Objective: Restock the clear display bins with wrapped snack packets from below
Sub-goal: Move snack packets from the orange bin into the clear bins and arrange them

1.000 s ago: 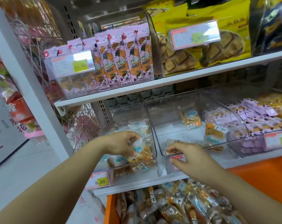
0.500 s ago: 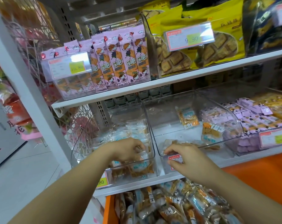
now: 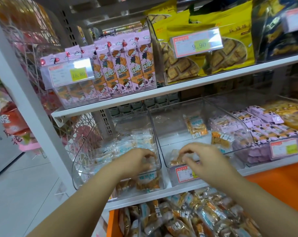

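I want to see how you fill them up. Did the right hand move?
Yes. The right hand went up from the price tag, deeper into the bin.

Pink cartoon-printed cartons [image 3: 126, 71] stand in a row on the white upper shelf [image 3: 179, 90], a yellow-tagged price label [image 3: 69, 74] before their left end. Right of them lean yellow waffle bags [image 3: 230, 31] behind a label marked 9.90 [image 3: 196, 42], with dark bags [image 3: 278, 36] at far right. A wire mesh panel [image 3: 33, 40] and white post [image 3: 25, 103] stand left, above grey floor [image 3: 25, 194].
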Demonstrator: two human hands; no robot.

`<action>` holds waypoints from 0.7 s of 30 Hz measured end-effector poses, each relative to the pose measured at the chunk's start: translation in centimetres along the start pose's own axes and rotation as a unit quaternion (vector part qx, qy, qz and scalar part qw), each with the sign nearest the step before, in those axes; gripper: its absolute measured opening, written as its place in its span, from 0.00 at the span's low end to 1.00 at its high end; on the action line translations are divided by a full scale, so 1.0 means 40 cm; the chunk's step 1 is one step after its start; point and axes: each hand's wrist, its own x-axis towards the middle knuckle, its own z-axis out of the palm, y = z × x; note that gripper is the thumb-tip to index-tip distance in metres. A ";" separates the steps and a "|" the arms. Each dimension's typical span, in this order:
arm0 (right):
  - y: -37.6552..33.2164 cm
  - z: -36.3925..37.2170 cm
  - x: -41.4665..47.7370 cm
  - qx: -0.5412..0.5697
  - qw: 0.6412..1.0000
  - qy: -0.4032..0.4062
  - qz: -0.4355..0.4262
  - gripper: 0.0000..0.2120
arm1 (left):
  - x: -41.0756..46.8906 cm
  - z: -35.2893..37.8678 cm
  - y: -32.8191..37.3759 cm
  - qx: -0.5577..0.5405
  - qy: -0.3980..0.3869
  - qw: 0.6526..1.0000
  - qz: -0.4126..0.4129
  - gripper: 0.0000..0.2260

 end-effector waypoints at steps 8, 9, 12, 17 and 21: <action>0.134 -0.158 0.043 -0.323 0.935 0.029 0.146 0.13 | -0.007 0.010 0.050 -0.037 0.228 0.973 0.003 0.09; 0.146 -0.154 0.046 -0.352 0.924 0.004 0.150 0.14 | -0.006 0.014 0.054 -0.053 0.232 0.971 0.011 0.09; 0.166 -0.121 0.059 -0.409 0.894 -0.066 0.173 0.15 | -0.004 0.028 0.064 -0.051 0.201 0.978 0.032 0.14; 0.161 -0.110 0.076 -0.438 0.863 -0.163 0.192 0.15 | -0.005 0.029 0.066 -0.062 0.187 0.980 0.038 0.15; 0.169 -0.103 0.072 -0.404 0.884 -0.127 0.197 0.16 | -0.007 0.031 0.069 -0.061 0.182 0.981 0.035 0.15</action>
